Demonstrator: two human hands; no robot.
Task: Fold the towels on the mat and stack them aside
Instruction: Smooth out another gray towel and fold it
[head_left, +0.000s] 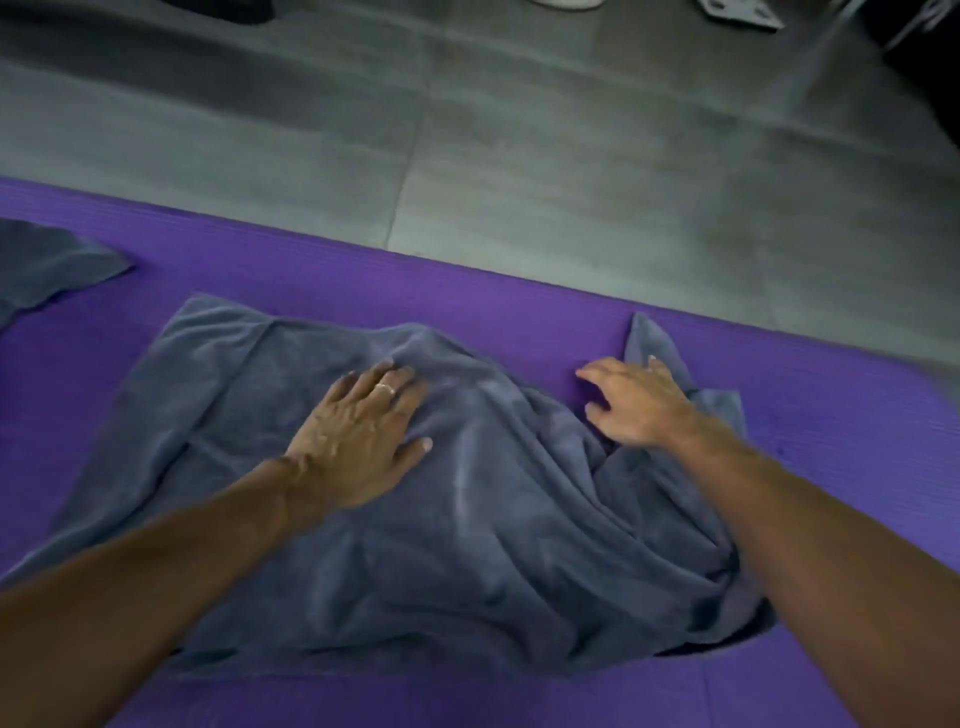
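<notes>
towel (498, 519) centre frame on mat (467, 291), rumpled, unfolded | left hand (358, 431) flat, pressing it | right hand (634, 400) relaxed at its right edge | second towel (47, 265) far left | folding barely begun

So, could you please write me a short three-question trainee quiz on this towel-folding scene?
1. True or false: the left hand lies flat on the grey towel.
2. What colour is the mat? A green, B purple, C red.
3. Fill in: the right hand is at the towel's far ___ corner.

Key: 1 true; 2 B; 3 right.
</notes>
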